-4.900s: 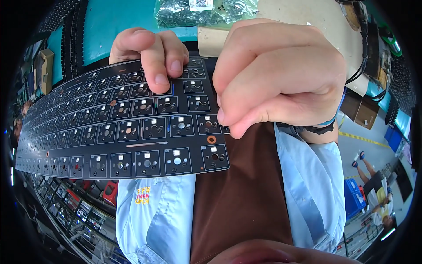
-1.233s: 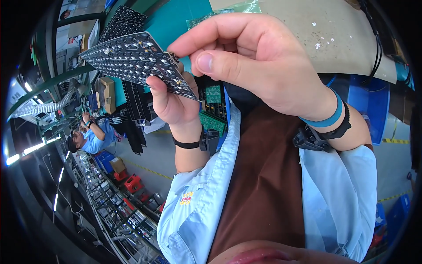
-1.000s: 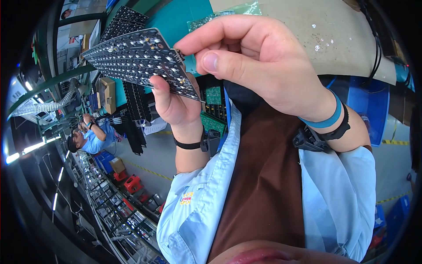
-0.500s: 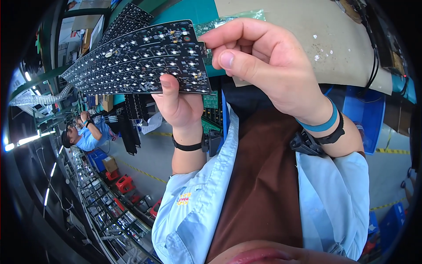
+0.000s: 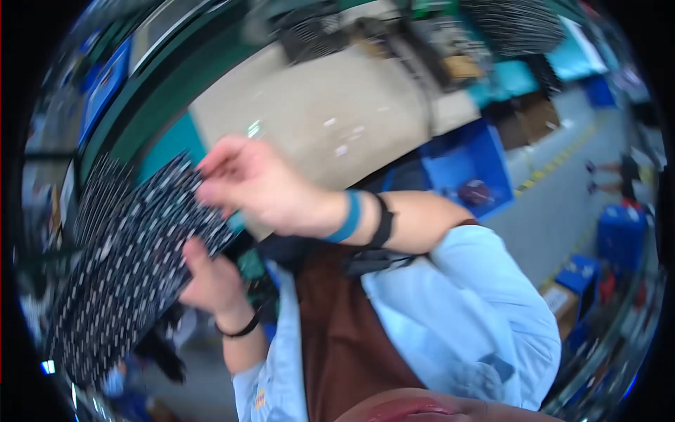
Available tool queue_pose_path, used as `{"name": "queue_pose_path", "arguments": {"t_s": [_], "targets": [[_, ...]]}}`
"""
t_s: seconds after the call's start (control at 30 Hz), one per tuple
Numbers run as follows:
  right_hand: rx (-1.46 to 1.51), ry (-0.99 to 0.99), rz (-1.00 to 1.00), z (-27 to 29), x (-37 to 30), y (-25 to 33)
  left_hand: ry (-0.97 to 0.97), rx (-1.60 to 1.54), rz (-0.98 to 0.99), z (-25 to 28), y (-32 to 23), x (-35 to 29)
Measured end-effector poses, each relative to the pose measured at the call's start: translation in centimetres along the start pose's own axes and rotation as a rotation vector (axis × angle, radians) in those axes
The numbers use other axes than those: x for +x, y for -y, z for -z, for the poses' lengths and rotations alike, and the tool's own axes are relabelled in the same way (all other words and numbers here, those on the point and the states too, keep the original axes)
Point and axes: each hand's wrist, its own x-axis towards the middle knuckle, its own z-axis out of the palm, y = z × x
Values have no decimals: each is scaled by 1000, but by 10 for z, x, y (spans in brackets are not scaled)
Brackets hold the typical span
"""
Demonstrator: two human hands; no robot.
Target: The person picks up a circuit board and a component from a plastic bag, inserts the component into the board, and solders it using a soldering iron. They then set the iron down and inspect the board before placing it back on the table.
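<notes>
A long black circuit board (image 5: pixel 133 246), dotted with rows of small pale parts, is tilted across the left of the view and smeared by motion. My left hand (image 5: pixel 214 281) grips its lower right edge, the thumb lying over the face and the other fingers hidden beneath. At the board's upper right end, my right hand (image 5: pixel 260 186) has its thumb and forefinger drawn together on the edge. Blur hides any small part between those fingertips. More dark boards (image 5: pixel 102 190) show behind the held one.
A beige mat (image 5: pixel 302 105) covers the bench ahead, with small shiny bits on it. Dark stacked pieces (image 5: pixel 309 35) stand at its far edge. To the right below the bench is a blue bin (image 5: pixel 467 169). Boxes (image 5: pixel 562 302) sit farther right on the floor.
My view has swung to the right, so the bench, hands and board now appear farther left and turned. Both hands stay at the board, and the picture has become blurred.
</notes>
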Motion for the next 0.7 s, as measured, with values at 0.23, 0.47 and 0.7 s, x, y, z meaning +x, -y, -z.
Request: {"name": "queue_pose_path", "arguments": {"t_s": [0.23, 0.47, 0.7], "targets": [[146, 91, 10, 0, 2, 3, 446, -373, 28, -9, 6, 9], [52, 88, 14, -23, -17, 6, 338, -180, 41, -17, -24, 9], [-267, 96, 171, -25, -20, -6, 209, -136, -60, -2, -28, 7]]}}
